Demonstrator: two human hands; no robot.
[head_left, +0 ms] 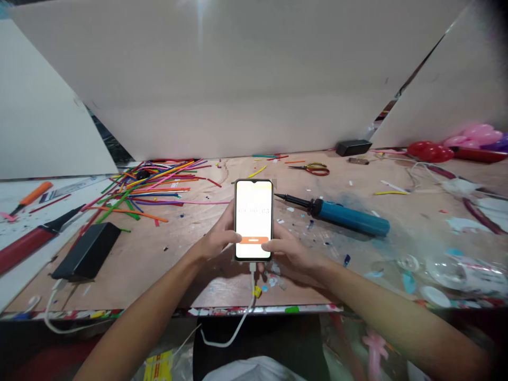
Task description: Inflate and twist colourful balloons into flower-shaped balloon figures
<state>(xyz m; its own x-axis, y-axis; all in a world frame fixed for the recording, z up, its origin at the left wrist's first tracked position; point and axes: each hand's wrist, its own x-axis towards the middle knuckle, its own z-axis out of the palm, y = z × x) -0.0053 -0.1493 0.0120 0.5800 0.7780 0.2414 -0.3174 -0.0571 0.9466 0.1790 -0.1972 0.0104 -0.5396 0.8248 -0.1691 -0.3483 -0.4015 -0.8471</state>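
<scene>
A smartphone point(254, 219) stands upright in the middle of the view, its bright screen facing me with an orange button low on it. My left hand point(219, 234) grips its left edge, thumb at the left end of that button. From the other side my right hand point(291, 246) holds the right edge, with its thumb over the button's right end. The fingers behind the phone are mostly hidden. A white charging cable point(252, 288) is plugged into the bottom of the phone and loops below the table edge.
Long uninflated balloons point(159, 185) lie heaped at the left, near a black box point(88, 251) and a red pump point(35, 241). Right of the phone are a blue balloon pump point(353, 218) and scissors point(315, 169). Red balloons point(431, 151) sit far right. White panels point(238, 79) rise behind.
</scene>
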